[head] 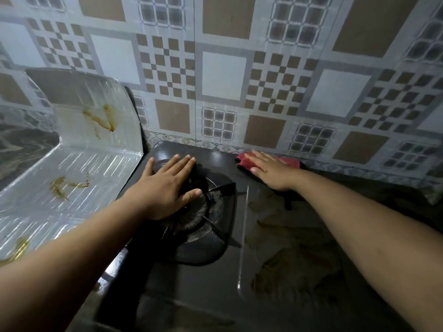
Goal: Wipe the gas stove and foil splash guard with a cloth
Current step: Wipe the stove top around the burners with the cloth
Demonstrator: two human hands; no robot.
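A dark gas stove [215,279] fills the lower middle, with a burner and pan support [211,212] at its centre. Brown smears mark the stove top on the right. My left hand [165,185] lies flat, fingers apart, over the burner's left side and holds nothing. My right hand [268,168] presses flat on a red cloth [247,161] at the stove's far right corner, against the wall. The silver foil splash guard [79,149] stands bent along the stove's left side, with brown grease stains on both panels.
A patterned tile wall [225,73] rises directly behind the stove. A marbled counter [21,149] shows to the left of the foil guard. A patterned countertop edge [383,173] runs to the right of the stove.
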